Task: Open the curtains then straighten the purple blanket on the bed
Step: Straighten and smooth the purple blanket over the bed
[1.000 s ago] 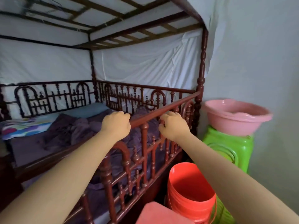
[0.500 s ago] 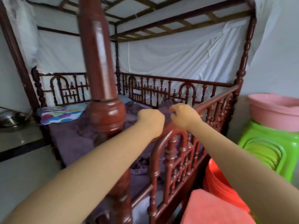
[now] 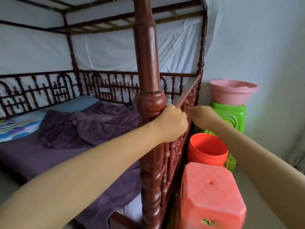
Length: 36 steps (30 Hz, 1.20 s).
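Gripping the footboard rail, the left hand is clenched beside the carved bedpost; the right hand pinches the same rail just beyond it. The purple blanket lies bunched on the bed, left of both hands and across the post. Its long axis runs toward the headboard. The left hand is nearer and likely reaches first.

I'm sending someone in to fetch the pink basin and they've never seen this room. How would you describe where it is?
Start at the dark red wooden four-poster bed and go to its far corner by the pale wall. There a bright green plastic stool stands, and the pink basin sits on top of it. It is the only pale pink, wide round tub; the orange bucket stands lower.
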{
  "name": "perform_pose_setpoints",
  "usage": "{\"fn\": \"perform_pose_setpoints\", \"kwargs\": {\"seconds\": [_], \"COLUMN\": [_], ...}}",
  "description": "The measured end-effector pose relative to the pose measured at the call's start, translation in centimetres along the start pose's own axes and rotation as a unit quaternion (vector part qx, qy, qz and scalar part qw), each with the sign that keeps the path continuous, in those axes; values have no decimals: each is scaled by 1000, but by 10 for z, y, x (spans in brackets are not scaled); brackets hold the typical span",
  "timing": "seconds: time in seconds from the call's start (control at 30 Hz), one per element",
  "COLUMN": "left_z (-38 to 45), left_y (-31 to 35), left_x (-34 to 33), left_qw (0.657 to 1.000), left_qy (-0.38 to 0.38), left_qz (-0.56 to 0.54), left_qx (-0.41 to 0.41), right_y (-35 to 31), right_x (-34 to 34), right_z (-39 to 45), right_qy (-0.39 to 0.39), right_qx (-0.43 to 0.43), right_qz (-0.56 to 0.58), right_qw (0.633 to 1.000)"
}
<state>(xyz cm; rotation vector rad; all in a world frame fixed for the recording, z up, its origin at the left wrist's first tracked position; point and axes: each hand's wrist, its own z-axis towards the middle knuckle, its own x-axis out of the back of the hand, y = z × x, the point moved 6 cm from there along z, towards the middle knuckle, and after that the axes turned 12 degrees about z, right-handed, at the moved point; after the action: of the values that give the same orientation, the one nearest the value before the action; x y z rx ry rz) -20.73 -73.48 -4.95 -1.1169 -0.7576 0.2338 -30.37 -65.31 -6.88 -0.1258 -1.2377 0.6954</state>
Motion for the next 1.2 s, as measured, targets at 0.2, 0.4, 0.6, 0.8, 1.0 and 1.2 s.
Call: {"fn": "perform_pose_setpoints", "kwargs": {"seconds": [0.2, 0.4, 0.6, 0.8, 1.0, 1.2], "left_z": [-63, -143, -212, -245, -240, -221], "left_y": [-2, -42, -88, -101, -98, -100], "left_x": [0, -56, -147, -235, -334, -456], "left_qw": [977, 976, 987, 962, 946, 934], "left_qy": [197, 196, -2, -135, -197, -247], "left_qz": [-59, -97, -144, -207, -233, -249], "left_qx": [-48, -5, 68, 119, 110, 71], "right_y": [-28, -101, -204, -215, -185, -136], "right_x": [6, 10, -68, -168, -242, -330], "right_z": [-32, -78, -95, -35, 35, 123], "right_qy": [46, 278, 333, 116, 21, -73], "right_qx": [33, 107, 148, -28, -94, -161], "right_qz": [28, 17, -116, -86, -76, -21], "right_qw": [998, 954, 924, 989, 992, 984]}}
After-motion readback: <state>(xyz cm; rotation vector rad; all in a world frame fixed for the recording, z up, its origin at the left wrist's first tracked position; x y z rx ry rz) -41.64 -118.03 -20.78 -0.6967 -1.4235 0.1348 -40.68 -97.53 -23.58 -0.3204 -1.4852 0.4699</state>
